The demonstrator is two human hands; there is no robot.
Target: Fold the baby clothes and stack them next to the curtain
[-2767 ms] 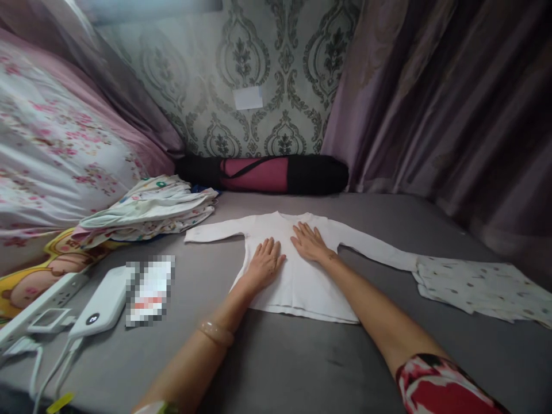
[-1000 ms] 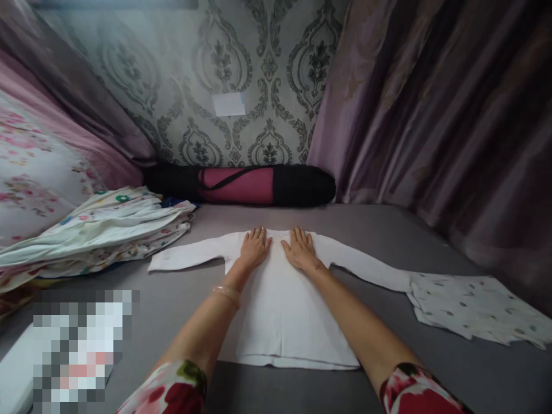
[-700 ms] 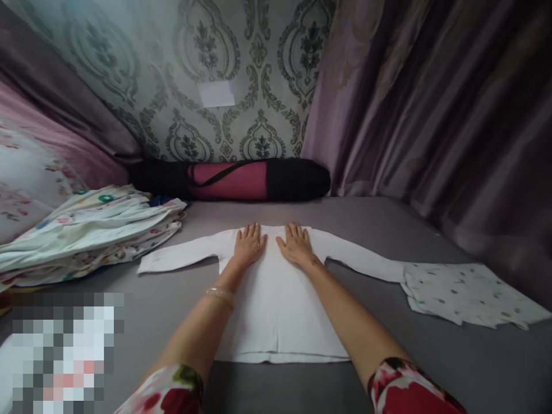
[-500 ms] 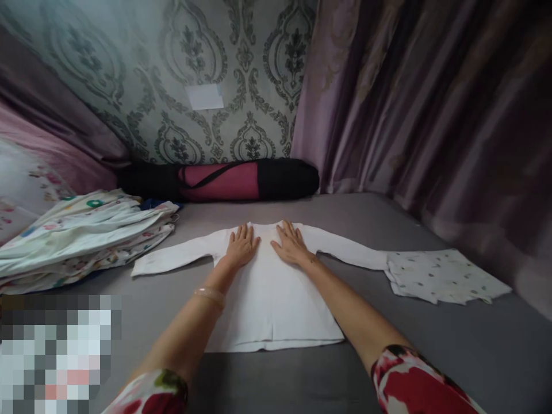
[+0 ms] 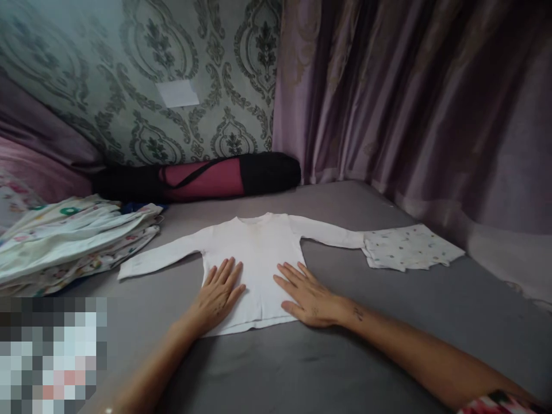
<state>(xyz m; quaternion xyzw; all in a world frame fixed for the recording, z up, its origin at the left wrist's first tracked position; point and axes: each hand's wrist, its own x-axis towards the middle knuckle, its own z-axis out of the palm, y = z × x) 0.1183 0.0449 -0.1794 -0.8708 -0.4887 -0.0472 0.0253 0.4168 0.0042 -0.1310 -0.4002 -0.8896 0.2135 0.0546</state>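
Note:
A small white long-sleeved shirt [image 5: 259, 247] lies flat on the grey bed sheet [image 5: 345, 362], its neckline at the far side and both sleeves spread outward. My left hand [image 5: 221, 290] rests palm down on the lower left of the shirt, fingers spread. On the lower right side, my right hand [image 5: 308, 294] also lies flat with its fingers apart. Neither hand grips the fabric. The right cuff meets the edge of a folded white garment with small coloured spots [image 5: 414, 248].
A heap of patterned clothes [image 5: 86, 241] lies at the left. Along the wall stretches a black and dark pink long bag [image 5: 202, 179]. Purple curtains [image 5: 345, 92] hang on the right. A blurred patch covers the lower left corner.
Both hands have slid from the shirt's shoulders toward its hem, staying flat and open. The view has turned slightly to the right. The shirt keeps its spread shape.

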